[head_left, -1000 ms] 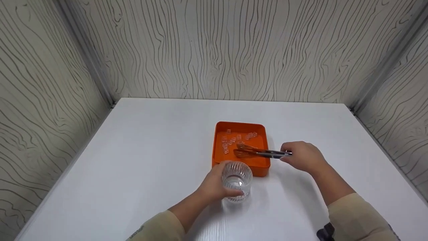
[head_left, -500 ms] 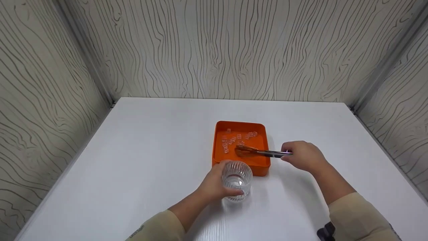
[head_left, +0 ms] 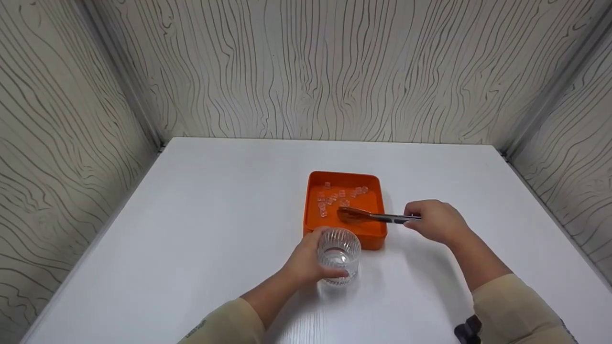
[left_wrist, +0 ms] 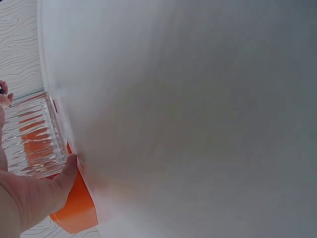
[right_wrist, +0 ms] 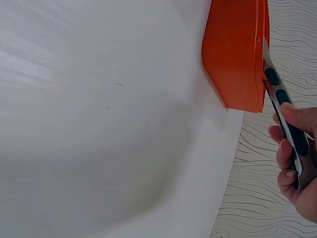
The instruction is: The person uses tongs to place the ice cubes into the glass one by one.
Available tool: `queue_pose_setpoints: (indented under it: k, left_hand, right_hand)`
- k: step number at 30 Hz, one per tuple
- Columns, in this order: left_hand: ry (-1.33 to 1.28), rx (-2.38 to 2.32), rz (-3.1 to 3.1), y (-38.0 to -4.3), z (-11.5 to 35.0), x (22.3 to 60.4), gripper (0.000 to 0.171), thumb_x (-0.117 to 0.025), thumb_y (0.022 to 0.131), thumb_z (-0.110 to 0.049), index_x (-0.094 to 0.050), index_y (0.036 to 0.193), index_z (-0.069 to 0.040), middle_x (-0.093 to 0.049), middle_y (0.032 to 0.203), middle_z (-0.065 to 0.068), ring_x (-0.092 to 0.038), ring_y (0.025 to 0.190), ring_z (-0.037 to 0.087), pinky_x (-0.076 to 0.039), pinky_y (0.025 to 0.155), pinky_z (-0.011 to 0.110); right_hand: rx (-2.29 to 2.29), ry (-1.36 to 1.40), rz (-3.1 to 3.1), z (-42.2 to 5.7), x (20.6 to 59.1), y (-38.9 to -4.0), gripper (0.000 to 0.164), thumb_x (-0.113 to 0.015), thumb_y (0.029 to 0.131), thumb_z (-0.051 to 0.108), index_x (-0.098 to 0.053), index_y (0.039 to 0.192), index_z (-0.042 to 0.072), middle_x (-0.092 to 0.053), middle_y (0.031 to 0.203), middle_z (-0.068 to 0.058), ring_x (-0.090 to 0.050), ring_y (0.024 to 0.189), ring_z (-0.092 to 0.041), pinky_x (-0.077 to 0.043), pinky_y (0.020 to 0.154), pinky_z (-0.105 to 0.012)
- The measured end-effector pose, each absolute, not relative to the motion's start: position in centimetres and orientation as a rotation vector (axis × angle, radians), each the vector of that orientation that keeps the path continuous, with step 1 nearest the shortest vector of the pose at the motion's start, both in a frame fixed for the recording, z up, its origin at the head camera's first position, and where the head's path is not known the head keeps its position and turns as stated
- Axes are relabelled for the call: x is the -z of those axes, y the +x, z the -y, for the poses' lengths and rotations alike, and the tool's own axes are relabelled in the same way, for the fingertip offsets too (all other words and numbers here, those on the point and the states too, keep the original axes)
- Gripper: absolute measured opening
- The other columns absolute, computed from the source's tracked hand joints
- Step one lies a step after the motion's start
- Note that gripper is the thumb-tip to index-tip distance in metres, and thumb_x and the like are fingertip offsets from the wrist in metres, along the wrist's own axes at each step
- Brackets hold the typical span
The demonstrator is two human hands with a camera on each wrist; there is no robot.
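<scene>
My left hand [head_left: 306, 260] curls round a clear ribbed glass [head_left: 340, 255] just in front of the orange tray [head_left: 311, 224]. Ribbed glass [left_wrist: 37, 139] also fills the near side of the left wrist view, with fingers about it. Metal tongs [head_left: 389, 218] with dark grip pads are held in my right hand [head_left: 437, 222], to the right of the tray. The heads of the tongs are pressed close together inside the tray; whether anything lies between them cannot be told. Several small clear cubes [head_left: 342, 193] lie on the tray floor, beyond and left of the tong heads.
A white table [head_left: 215, 215] carries everything. Wood-patterned panels [head_left: 306, 71] stand behind it and at both sides. A small black object [head_left: 467, 329] shows beside the right sleeve.
The tong heads, parted a second ago, have come together in the tray. My right hand has shifted very slightly right. The left hand and glass keep their place.
</scene>
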State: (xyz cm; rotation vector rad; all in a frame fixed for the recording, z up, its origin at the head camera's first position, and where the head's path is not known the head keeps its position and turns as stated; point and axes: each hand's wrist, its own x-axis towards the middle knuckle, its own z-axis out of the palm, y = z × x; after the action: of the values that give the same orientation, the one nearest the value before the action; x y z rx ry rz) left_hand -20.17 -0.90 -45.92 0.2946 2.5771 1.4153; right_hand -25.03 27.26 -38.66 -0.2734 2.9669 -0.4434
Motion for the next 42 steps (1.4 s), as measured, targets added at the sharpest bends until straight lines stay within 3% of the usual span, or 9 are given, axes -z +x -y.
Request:
queue_pose_setpoints:
  k: [15, 23, 42]
  left_hand:
    - [0.198, -1.435, -2.549, -20.1, 0.8, 46.2, 0.083, -0.086, 0.054, -0.041, -0.039, 0.122, -0.028, -0.052, 0.116, -0.009, -0.048, 0.114, 0.018, -0.042, 0.096, 0.044]
    - [0.204, -1.436, -2.549, -20.2, 0.9, 46.2, 0.081, -0.086, 0.055, -0.04, -0.041, 0.121, -0.028, -0.052, 0.115, -0.009, -0.048, 0.113, 0.017, -0.043, 0.095, 0.044]
    - [0.224, -1.431, -2.541, -20.3, 1.0, 46.2, 0.079, -0.086, 0.055, -0.038, -0.043, 0.119, -0.025, -0.054, 0.112, -0.008, -0.05, 0.109, 0.016, -0.042, 0.097, 0.042]
  right_hand:
    - [0.541, -0.29, -2.992, -28.8, 36.7, -24.5, 0.004, -0.064, 0.082, 0.021, -0.063, 0.083, 0.018, -0.057, 0.072, 0.002, -0.049, 0.067, -0.019, -0.038, 0.055, -0.029]
    - [0.619, -0.335, -2.964, -29.6, 35.3, -23.9, 0.004, -0.064, 0.083, 0.016, -0.062, 0.086, 0.018, -0.057, 0.077, -0.001, -0.051, 0.063, -0.018, -0.042, 0.053, -0.029]
    - [0.731, -0.542, -2.87, -29.5, 33.6, -21.5, 0.01, -0.066, 0.082, 0.013, -0.062, 0.081, 0.022, -0.054, 0.071, 0.002, -0.05, 0.056, -0.015, -0.045, 0.049, -0.028]
